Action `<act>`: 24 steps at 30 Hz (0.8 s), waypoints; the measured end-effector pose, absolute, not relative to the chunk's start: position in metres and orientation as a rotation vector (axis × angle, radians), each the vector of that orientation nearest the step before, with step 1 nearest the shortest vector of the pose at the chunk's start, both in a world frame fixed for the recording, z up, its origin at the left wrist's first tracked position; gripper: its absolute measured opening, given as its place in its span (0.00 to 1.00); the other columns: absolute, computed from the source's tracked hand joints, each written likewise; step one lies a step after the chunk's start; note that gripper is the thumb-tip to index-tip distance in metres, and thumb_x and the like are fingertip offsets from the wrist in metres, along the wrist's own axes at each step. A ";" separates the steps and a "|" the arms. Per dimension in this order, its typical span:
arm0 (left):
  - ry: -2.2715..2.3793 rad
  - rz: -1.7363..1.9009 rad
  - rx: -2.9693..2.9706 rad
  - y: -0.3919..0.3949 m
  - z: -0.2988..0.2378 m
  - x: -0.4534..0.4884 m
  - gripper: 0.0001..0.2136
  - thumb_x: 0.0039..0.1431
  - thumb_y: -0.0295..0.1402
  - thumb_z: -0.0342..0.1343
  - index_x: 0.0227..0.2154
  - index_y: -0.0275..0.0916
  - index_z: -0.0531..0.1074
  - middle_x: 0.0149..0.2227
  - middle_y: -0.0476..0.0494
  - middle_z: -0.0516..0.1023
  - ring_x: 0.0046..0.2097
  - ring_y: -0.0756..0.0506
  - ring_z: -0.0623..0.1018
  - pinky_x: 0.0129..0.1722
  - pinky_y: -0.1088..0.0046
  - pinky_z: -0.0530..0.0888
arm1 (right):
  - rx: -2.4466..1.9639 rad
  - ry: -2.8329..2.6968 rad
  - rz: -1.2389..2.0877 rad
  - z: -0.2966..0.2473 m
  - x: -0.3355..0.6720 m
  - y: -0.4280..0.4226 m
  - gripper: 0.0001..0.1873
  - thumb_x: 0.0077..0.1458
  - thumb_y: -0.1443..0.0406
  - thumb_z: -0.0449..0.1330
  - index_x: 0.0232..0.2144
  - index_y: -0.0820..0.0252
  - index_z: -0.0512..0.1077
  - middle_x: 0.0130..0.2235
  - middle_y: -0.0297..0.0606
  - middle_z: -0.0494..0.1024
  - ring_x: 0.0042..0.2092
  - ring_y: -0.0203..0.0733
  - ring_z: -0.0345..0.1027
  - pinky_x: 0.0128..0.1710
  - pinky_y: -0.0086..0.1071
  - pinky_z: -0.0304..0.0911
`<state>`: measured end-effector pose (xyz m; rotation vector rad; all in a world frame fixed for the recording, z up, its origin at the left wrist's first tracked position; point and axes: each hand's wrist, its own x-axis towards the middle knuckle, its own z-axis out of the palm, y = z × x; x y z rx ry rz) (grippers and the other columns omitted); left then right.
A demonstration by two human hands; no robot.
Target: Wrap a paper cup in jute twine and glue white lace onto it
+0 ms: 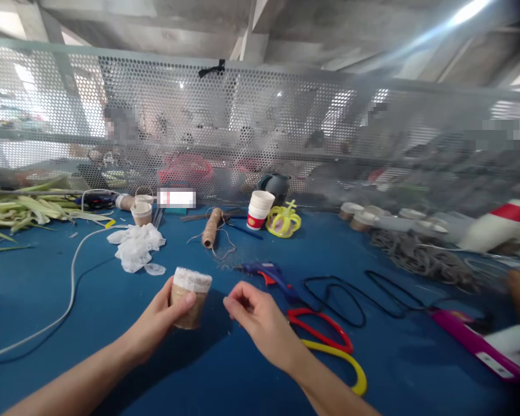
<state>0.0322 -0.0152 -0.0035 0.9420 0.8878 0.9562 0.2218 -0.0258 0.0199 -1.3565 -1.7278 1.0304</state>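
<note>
You face a blue tabletop [372, 370] whose far edge meets a perforated metal screen [286, 115]. Above you, grey concrete ceiling beams [260, 29] catch daylight from bright windows [8, 92].

You've got a tan cup [190, 299] with white lace trim, blue table [47, 289], blue glue gun [268, 273], red-and-yellow scissors [329, 341].

— What's the left hand [164, 315] gripping?
— A twine-wrapped cup [189, 298], lace at its rim, above the blue bench [225, 370]
— And the right hand [257, 315]?
— Fingers pinched, just beside the cup, near the scissors [329, 338]
</note>
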 end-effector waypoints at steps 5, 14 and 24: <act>0.926 0.951 0.957 -0.012 -0.006 0.031 0.28 0.45 0.46 0.62 0.48 0.37 0.65 0.43 0.39 0.73 0.41 0.42 0.71 0.39 0.65 0.71 | -1.386 -1.808 1.132 0.020 0.217 -0.029 0.18 0.58 0.56 0.48 0.22 0.59 0.62 0.20 0.30 0.64 0.25 0.33 0.57 0.27 0.27 0.54; 0.899 0.920 0.958 -0.004 -0.016 0.027 0.29 0.47 0.46 0.61 0.50 0.38 0.63 0.43 0.41 0.72 0.42 0.44 0.70 0.41 0.69 0.69 | -1.431 -1.840 1.025 0.008 0.217 -0.023 0.09 0.56 0.64 0.49 0.31 0.60 0.67 0.28 0.35 0.71 0.30 0.37 0.64 0.31 0.28 0.59; 0.857 0.910 0.870 -0.003 -0.018 0.033 0.28 0.45 0.47 0.62 0.48 0.38 0.66 0.41 0.40 0.73 0.39 0.44 0.71 0.39 0.69 0.67 | -1.403 -1.822 0.833 0.003 0.221 -0.012 0.14 0.58 0.59 0.47 0.32 0.60 0.68 0.19 0.30 0.68 0.22 0.35 0.63 0.24 0.27 0.58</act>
